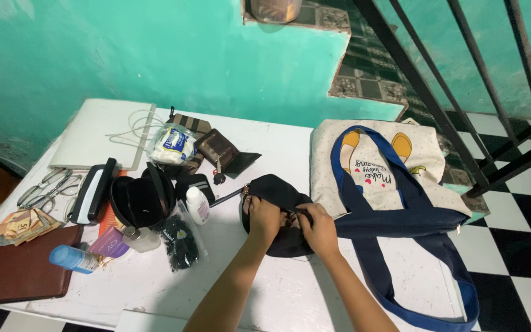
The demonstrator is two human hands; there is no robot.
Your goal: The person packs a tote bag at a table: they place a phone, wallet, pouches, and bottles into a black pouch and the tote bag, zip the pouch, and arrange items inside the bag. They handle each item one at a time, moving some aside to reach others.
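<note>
Black fabric pouch [278,197], soft and rounded, lies on the white table [265,283] just left of the big cream canvas tote bag with navy blue straps [388,178], its right edge touching the tote's dark lower panel. Both hands sit on top of the pouch, side by side near its middle. The left hand [264,218] is curled with its fingers folded down into the pouch's top edge, gripping the fabric there. The right hand [319,229] is closed in a pinch over the pouch's upper right part (what exactly it pinches is too small to tell, perhaps a zip pull). Most of the pouch shows above and to the left of the two hands; its lower part is hidden under them.

Further left on the table lie a brown leather folder [19,270], a white flat board [102,132], a round black open case [139,203], a clear bag of white cotton pads [172,144], a small white bottle [198,204] and a blue-capped tube [72,258].
</note>
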